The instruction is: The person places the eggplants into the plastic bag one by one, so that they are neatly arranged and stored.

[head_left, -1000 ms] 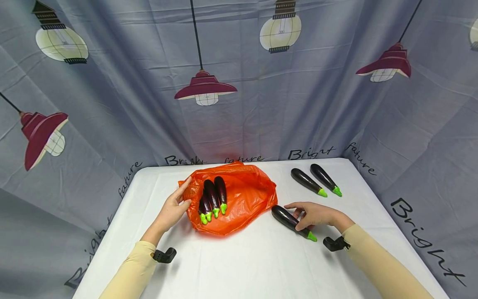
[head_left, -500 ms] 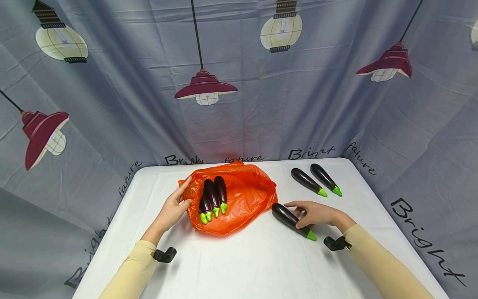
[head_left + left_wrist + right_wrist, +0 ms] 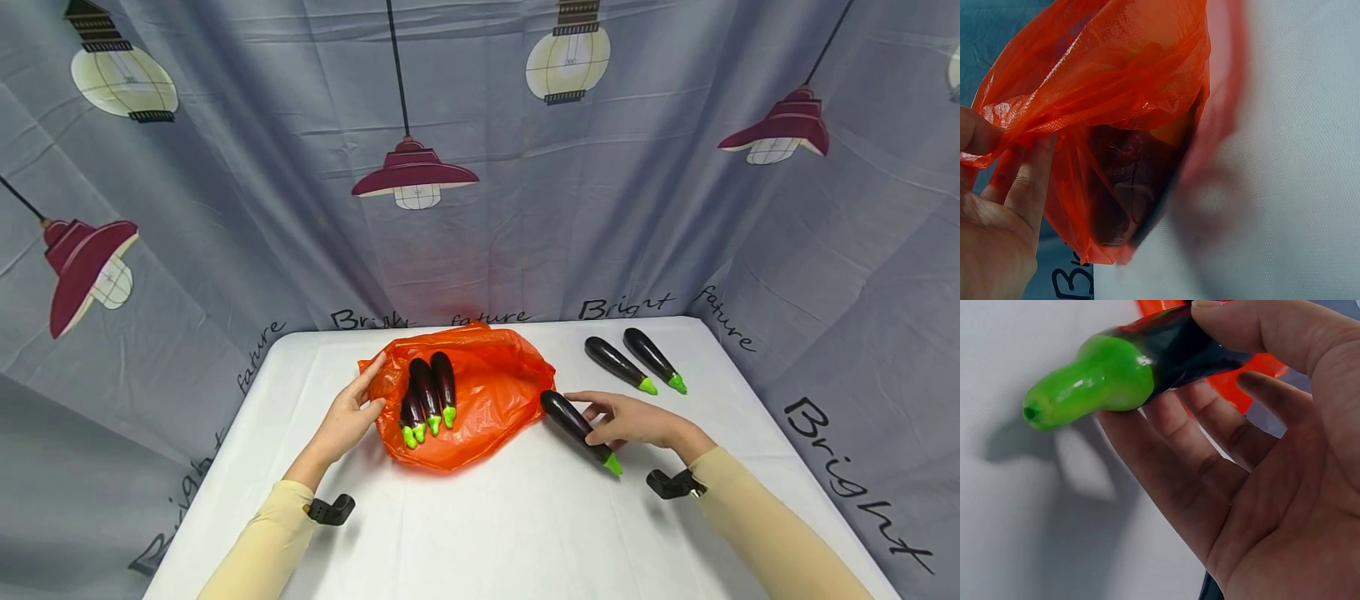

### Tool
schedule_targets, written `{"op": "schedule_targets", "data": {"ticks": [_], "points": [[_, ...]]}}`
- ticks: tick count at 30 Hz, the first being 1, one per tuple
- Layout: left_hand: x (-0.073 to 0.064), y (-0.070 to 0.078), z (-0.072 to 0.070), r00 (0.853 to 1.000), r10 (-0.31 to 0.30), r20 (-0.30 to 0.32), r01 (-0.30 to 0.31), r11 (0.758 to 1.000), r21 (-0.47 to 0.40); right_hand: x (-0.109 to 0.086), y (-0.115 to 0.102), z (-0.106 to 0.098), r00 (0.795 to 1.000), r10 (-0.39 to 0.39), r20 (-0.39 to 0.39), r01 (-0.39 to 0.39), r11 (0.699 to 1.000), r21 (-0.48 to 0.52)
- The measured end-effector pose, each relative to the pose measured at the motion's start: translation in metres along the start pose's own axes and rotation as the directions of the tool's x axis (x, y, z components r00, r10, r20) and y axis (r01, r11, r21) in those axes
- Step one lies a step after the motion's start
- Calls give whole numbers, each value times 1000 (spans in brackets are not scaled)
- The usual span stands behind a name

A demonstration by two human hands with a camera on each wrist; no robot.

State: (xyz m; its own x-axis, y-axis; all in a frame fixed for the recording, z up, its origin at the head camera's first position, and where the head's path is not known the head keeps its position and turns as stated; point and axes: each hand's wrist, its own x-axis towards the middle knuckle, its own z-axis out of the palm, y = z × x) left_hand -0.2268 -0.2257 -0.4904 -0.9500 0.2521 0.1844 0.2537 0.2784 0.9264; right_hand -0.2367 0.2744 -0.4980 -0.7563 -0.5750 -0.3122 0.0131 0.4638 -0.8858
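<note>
An orange-red plastic bag (image 3: 495,392) lies spread on the table, its mouth toward me. Several dark purple eggplants (image 3: 424,387) with green stems rest in its left part. My left hand (image 3: 347,429) grips the bag's left edge; in the left wrist view the thumb and fingers pinch the film (image 3: 1035,122). My right hand (image 3: 626,419) holds another eggplant (image 3: 567,415) between thumb and fingers, just right of the bag. In the right wrist view that eggplant's green stem end (image 3: 1094,381) juts out past the fingers, above its shadow on the cloth.
Two more eggplants, one left (image 3: 615,362) and one right (image 3: 651,357), lie side by side at the table's back right. White cloth covers the table (image 3: 465,533). A grey curtain (image 3: 480,250) printed with lamps hangs behind and along both sides.
My right hand has lifted its eggplant slightly, moving it up and left toward the bag. The left hand keeps its hold on the bag's edge.
</note>
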Motion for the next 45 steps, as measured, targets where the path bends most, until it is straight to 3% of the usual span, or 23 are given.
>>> {"op": "schedule_targets", "data": {"ticks": [15, 45], "points": [[2, 0, 1, 1000, 1, 2, -1, 1000, -1, 16, -11, 6, 997, -76, 17, 74, 992, 106], [2, -3, 0, 1000, 26, -2, -26, 999, 20, 64, -41, 29, 994, -111, 7, 106, 967, 233]]}}
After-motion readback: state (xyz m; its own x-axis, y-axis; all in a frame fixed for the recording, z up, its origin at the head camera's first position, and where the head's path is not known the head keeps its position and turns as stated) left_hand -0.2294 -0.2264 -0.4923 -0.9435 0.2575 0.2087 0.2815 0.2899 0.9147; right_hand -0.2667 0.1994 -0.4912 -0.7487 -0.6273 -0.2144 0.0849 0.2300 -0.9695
